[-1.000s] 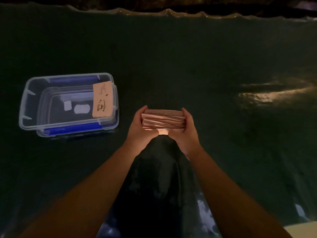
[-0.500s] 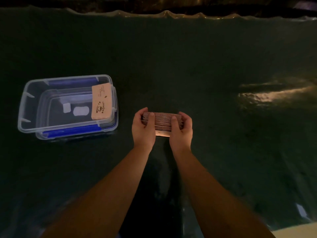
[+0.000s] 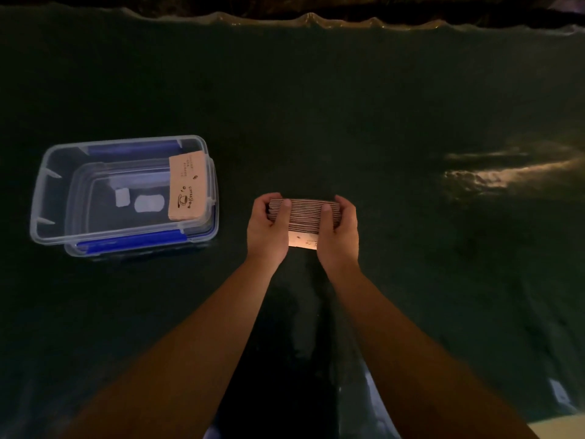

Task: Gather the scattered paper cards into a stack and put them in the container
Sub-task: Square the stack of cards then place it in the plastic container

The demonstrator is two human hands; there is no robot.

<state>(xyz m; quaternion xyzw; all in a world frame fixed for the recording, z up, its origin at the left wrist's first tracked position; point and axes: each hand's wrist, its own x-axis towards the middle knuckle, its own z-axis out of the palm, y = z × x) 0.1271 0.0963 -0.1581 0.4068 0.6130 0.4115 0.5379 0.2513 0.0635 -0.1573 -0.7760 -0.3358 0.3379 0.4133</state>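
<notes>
Two hands clasp one stack of paper cards [image 3: 304,215] between them: left hand [image 3: 267,231] at its left end, right hand [image 3: 339,236] at its right. Well left sits a clear container [image 3: 41,198] holding one card [image 3: 185,188].

Dark green sheet [image 3: 348,99] covers the whole surface, wrinkled, wavy far edge along the top. Glare patch on it at the right. Clear plastic container [image 3: 41,198] sits on the sheet at the left, open, nested on its blue-clipped lid [image 3: 129,243]. One tan paper card [image 3: 186,188] inside, leaning against the right wall. Stack of cards [image 3: 305,213] near centre, well apart from the container; cannot tell if it touches the sheet. Pale corner at bottom right.
</notes>
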